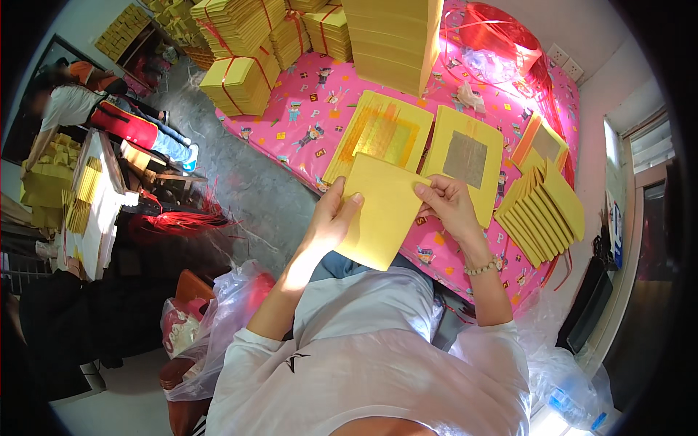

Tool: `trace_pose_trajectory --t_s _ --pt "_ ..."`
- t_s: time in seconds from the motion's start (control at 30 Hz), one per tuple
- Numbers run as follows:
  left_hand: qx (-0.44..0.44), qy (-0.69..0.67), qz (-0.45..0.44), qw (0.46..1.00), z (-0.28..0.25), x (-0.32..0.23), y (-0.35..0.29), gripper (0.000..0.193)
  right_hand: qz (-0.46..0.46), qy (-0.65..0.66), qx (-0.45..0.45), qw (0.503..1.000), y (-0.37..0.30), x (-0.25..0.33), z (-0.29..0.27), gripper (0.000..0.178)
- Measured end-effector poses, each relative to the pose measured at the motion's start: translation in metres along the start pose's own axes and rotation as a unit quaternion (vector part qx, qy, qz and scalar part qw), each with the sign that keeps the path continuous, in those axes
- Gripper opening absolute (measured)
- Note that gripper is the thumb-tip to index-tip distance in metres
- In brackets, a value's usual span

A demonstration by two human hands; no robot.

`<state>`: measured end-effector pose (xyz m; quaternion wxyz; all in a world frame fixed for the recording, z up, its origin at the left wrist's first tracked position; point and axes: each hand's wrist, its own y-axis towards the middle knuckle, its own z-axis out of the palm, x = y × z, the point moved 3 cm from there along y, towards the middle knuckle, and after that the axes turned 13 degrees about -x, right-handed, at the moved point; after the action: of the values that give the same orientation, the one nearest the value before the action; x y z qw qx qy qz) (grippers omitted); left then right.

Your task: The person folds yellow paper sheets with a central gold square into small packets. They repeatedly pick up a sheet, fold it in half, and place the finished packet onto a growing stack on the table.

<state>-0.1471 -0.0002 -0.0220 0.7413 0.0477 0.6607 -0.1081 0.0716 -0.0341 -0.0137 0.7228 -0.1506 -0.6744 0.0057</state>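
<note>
Between my two hands is a plain yellow sheet of paper (378, 218), tilted above the near edge of the table; whether it is one sheet or several together I cannot tell. My left hand (336, 218) pinches its left edge, thumb on top. At the upper right corner my right hand (449, 207) grips it the same way. Just beyond lie two piles of yellow paper: one with an orange-gold patch (385, 134), the other with a silver-grey patch (465, 158). A fanned yellow paper stack (539, 212) rests to the right of my right hand.
A pink patterned cloth (313, 142) covers the table. A tall yellow stack (389, 43), bundles tied with red strips (236, 83) and a red basket (488, 40) stand at the back. Left, a person (73, 109) bends over another table (105, 218). Plastic bags (225, 320) sit beside me.
</note>
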Motion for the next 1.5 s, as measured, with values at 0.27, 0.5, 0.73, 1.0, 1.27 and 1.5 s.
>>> trace_pose_trajectory --t_s 0.27,0.5,0.73,1.0,1.27,1.5 --pt "0.01 -0.045 -0.071 0.996 -0.011 -0.006 -0.003 0.028 0.031 0.003 0.001 1.0 0.005 -0.005 0.006 0.022" --pt "-0.014 -0.179 -0.13 0.975 -0.095 0.013 0.038 0.033 -0.224 -0.198 -0.053 0.953 0.004 0.007 0.006 0.03" --pt "-0.259 -0.239 -0.2 0.914 -0.147 0.039 0.109 0.032 -0.397 -0.431 -0.035 0.81 -0.003 0.006 0.025 0.042" --pt "-0.262 -0.133 -0.071 0.953 -0.127 0.051 0.152 0.031 -0.42 -0.448 -0.042 0.788 -0.001 -0.007 0.033 0.027" --pt "-0.265 -0.059 -0.008 0.962 -0.149 0.069 0.163 0.028 -0.342 -0.379 -0.031 0.86 0.01 -0.003 0.029 0.015" --pt "-0.265 -0.07 0.002 0.962 -0.15 0.071 0.166 0.028 -0.323 -0.363 -0.036 0.873 0.012 -0.003 0.03 0.017"
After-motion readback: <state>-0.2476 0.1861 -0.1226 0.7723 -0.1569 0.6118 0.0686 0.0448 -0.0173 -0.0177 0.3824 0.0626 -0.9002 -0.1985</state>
